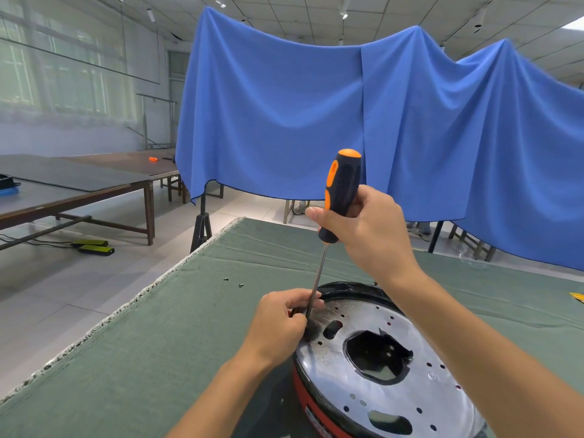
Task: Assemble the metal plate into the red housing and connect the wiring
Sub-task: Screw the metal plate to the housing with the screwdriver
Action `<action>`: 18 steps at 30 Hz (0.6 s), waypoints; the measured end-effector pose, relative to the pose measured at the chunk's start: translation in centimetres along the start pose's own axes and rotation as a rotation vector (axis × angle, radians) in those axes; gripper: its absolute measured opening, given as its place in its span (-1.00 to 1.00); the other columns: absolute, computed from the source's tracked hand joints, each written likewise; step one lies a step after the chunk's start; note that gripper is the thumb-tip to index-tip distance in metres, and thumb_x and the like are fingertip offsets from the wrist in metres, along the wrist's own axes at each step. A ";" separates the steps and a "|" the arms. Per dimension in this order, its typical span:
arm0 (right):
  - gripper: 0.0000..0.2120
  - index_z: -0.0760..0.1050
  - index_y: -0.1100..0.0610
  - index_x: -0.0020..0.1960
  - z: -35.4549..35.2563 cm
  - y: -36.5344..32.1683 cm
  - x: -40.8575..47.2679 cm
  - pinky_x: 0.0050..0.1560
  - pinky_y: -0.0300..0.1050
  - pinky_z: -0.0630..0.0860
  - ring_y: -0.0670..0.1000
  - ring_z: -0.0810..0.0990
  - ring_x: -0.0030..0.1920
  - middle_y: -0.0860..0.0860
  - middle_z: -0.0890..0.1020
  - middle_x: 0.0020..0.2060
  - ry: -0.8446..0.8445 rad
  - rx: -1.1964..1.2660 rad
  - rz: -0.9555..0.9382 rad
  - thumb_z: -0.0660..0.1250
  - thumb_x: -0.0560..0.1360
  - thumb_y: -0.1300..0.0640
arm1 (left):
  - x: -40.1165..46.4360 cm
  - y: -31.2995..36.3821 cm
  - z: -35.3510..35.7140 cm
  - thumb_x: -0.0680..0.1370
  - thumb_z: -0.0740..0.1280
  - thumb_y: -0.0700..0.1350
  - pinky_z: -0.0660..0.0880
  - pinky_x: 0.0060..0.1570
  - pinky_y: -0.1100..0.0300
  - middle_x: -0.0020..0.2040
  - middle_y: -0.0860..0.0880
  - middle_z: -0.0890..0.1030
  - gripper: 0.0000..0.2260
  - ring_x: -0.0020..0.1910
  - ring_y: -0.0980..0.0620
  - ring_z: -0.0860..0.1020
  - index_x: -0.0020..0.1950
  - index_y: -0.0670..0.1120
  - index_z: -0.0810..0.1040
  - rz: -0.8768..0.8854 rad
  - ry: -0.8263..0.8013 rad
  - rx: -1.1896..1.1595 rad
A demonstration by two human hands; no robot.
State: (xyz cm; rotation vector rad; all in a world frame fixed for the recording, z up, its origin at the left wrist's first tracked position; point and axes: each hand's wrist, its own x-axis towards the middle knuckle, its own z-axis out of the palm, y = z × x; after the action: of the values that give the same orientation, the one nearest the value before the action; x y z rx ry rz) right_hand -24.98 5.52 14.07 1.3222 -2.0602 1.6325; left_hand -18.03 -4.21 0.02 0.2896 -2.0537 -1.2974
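Note:
A shiny round metal plate (388,390) with many small holes and a large central cut-out lies in the red housing (308,403) at the lower right. My right hand (369,229) grips the black-and-orange handle of a screwdriver (343,184), held nearly upright. Its steel shaft runs down to the plate's far-left rim. My left hand (279,320) pinches the shaft close to the tip there, and hides the tip and whatever sits under it. No wiring shows.
The housing stands on a table covered in green cloth (177,343); its frayed left edge runs diagonally. Two small screws (233,282) lie on the cloth beyond my left hand. A yellow object (576,297) peeks in at the right edge. Blue drapes hang behind.

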 end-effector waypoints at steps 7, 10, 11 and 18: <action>-0.89 0.48 0.22 -0.07 -0.8 -0.3 0.1 0.03 -0.01 0.59 0.05 0.67 -0.15 0.13 0.66 -0.18 -0.134 0.098 0.086 0.38 0.46 0.23 | 0.0 -0.1 -0.3 0.32 0.20 -0.38 0.46 0.11 0.37 0.09 0.21 0.61 -0.46 0.15 0.31 0.51 0.13 0.16 0.54 0.067 -0.015 0.010; -0.96 0.50 0.22 -0.10 -1.3 -0.4 0.2 0.12 0.23 0.53 0.23 0.64 -0.05 0.20 0.68 -0.13 -0.202 0.143 0.104 0.36 0.48 0.29 | 0.1 -0.4 -0.3 0.29 0.18 -0.25 0.43 0.10 0.41 0.09 0.27 0.59 -0.51 0.17 0.32 0.49 0.07 0.20 0.54 0.031 -0.036 0.004; -0.93 0.50 0.21 -0.13 -1.1 -0.4 0.2 0.10 0.23 0.53 0.24 0.64 -0.07 0.20 0.67 -0.17 -0.190 0.114 0.085 0.39 0.47 0.26 | 0.1 -0.4 -0.3 0.27 0.17 -0.24 0.44 0.07 0.42 0.05 0.29 0.61 -0.52 0.15 0.33 0.51 0.03 0.20 0.57 0.019 -0.044 -0.023; -0.71 0.46 0.08 -0.18 -0.1 -0.2 0.4 -0.38 -0.43 0.42 -0.19 0.58 -0.35 -0.07 0.60 -0.35 -0.023 -0.075 0.032 0.52 0.34 -0.03 | 0.0 -0.4 0.1 0.29 0.19 -0.25 0.44 -0.07 0.51 -0.06 0.44 0.60 -0.56 0.09 0.42 0.51 -0.09 0.25 0.61 0.006 -0.038 -0.110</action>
State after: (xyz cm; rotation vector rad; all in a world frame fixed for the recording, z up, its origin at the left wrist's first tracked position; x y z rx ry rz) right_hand -25.04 5.40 14.50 1.2964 -2.1445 1.5427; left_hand -18.14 -4.34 -0.41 0.2096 -2.0042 -1.4165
